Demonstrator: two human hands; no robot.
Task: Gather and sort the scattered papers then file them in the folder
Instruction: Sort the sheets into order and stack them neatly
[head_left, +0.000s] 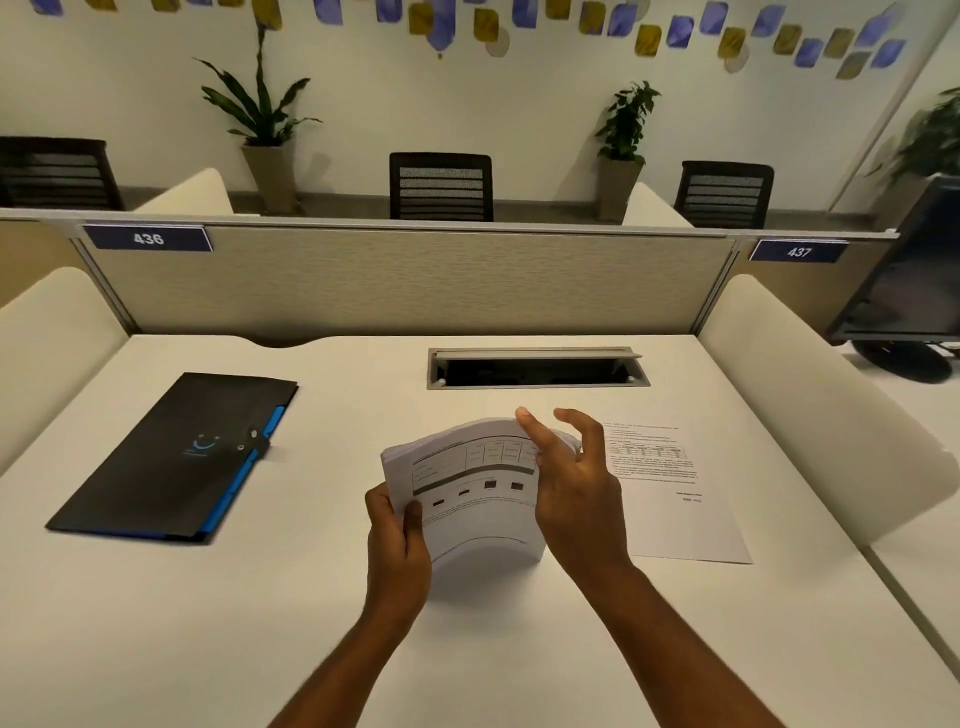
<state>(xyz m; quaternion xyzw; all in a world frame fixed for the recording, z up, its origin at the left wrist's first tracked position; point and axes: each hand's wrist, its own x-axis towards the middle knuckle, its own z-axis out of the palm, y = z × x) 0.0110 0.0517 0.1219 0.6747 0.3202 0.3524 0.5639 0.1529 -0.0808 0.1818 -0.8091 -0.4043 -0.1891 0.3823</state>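
Papers (467, 493) bow between gripping left hand (397, 540) and loose-fingered right hand (576, 483).

A white counter (156, 623) has a grey metal cable box (537, 368) with its lid open. Behind stands a beige divider wall (405, 280) with blue number signs. Three black mesh chairs (440, 186) and green potted plants (262, 119) stand farther back. A black monitor (906, 280) is at the right.

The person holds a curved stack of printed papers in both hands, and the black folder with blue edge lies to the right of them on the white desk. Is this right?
Not quite. The head view shows the black folder with blue edge lying left of the stack of printed papers, not right.
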